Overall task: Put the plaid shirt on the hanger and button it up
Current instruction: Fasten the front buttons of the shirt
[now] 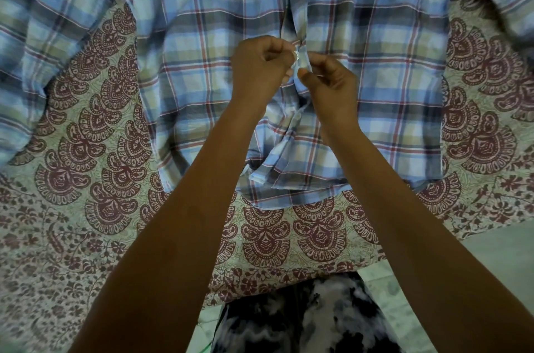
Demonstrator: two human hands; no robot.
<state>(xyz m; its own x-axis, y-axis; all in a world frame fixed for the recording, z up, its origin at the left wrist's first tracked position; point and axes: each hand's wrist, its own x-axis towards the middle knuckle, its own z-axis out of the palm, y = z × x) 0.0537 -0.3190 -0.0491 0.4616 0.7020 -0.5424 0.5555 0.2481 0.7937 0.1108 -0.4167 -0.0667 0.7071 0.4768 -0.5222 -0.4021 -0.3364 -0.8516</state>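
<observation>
The plaid shirt (202, 43), blue, green and maroon checked, lies spread flat on a patterned bedspread, hem toward me and sleeves out to both sides. My left hand (260, 66) pinches the left front edge of the placket, with a small clear button (297, 55) at its fingertips. My right hand (332, 83) pinches the facing placket edge right beside it. The two hands nearly touch at the middle of the shirt front. Below them the front hangs loose and rumpled near the hem (289, 179). No hanger is visible.
The bedspread (95, 150), cream with maroon paisley, covers the bed up to its near edge (289, 274). Pale floor (491, 260) shows at lower right. My dark and white patterned clothing (306, 321) is at the bottom centre.
</observation>
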